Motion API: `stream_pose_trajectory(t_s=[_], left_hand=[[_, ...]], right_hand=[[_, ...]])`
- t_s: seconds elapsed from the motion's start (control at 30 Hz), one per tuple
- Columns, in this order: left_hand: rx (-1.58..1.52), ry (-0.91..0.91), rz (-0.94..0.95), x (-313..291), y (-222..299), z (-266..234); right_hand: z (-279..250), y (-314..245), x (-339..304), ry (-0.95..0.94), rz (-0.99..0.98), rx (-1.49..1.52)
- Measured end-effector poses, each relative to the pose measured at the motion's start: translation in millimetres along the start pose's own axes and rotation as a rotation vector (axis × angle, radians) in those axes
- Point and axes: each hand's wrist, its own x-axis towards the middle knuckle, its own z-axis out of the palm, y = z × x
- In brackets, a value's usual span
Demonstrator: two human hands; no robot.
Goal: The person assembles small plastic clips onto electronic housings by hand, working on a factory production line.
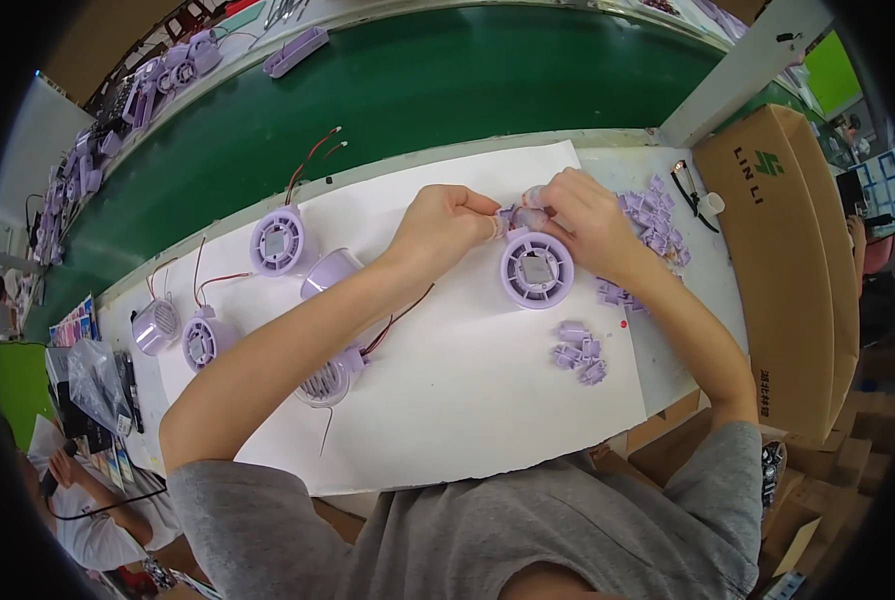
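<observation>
A round lilac fan head (537, 270) lies on the white sheet with its slotted face and square silver centre upward. My left hand (446, 225) reaches its neck from the left, thumb and fingertips pinched together. From the right, my right hand (590, 222) closes its fingers around the same neck. Between the fingertips shows a small lilac piece (510, 217) with a bit of reddish wire; the fingers hide most of it. Pale coverings wrap some of my fingertips. Just right of my right hand is a pile of small lilac plastic parts (656, 225).
More lilac fan heads (278, 243) with red and black wires lie to the left. A small cluster of lilac parts (580, 352) sits nearer me. At right stand a cardboard box (783, 270) and a small white cup (711, 205). Beyond runs a green belt (418, 95). Another person (98, 500) is at lower left.
</observation>
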Motion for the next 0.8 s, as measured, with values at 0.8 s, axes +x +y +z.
stream_pose_trajectory(t_s=[0.8], left_hand=[[-0.086, 0.007, 0.014, -1.1, -0.8, 12.8]], right_hand=[[-4.4, -8.3, -1.5, -0.101, 0.834, 0.869]])
